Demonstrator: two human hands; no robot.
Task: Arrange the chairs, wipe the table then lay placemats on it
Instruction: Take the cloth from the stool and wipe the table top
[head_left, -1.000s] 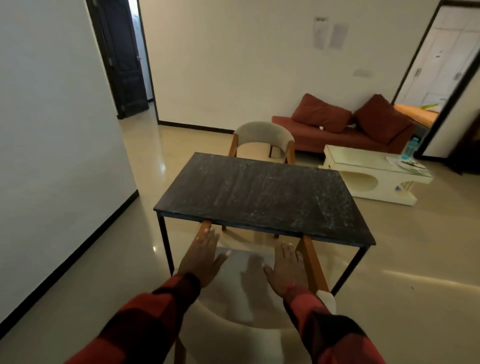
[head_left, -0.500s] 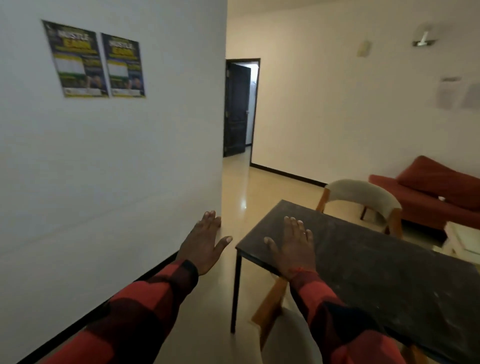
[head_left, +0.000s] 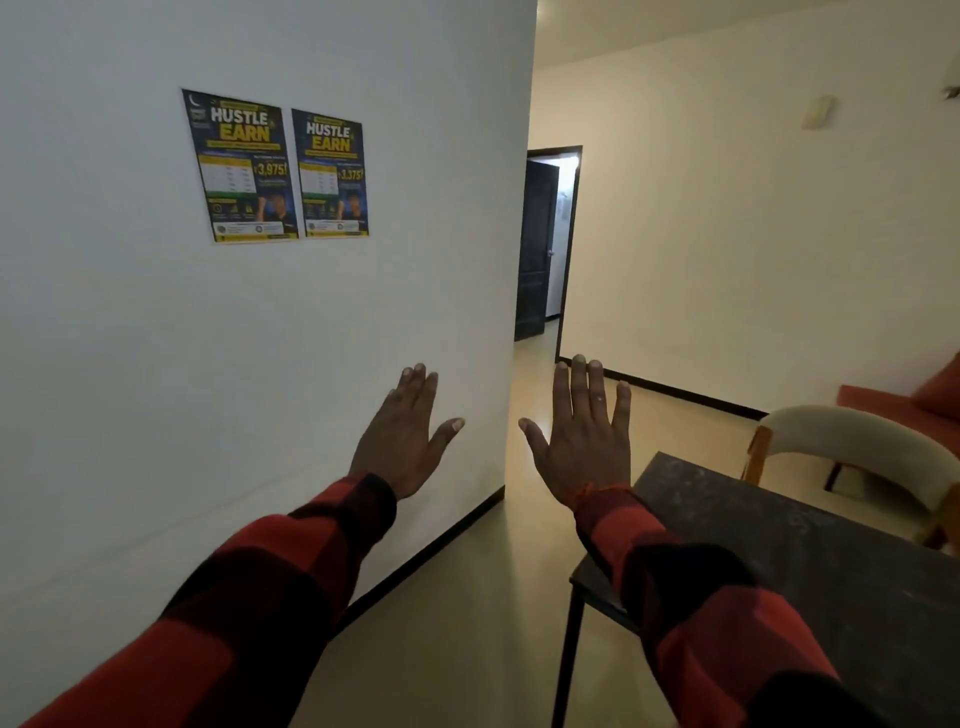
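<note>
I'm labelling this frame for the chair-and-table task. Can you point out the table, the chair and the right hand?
table (head_left: 852, 587): head view, bare dark top.
chair (head_left: 852, 431): head view, curved pale backrest.
right hand (head_left: 582, 441): head view, back of the hand.

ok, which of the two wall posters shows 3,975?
The left poster, farther from the doorway. The right poster has the same HUSTLE EARN design but reads 3,375.

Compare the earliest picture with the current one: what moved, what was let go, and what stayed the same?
The view swung left, from the near chair to the wall with two posters. Both hands lifted off that chair's back; the left hand and right hand now hover in the air with fingers spread. The dark table and far chair stayed put.
</note>
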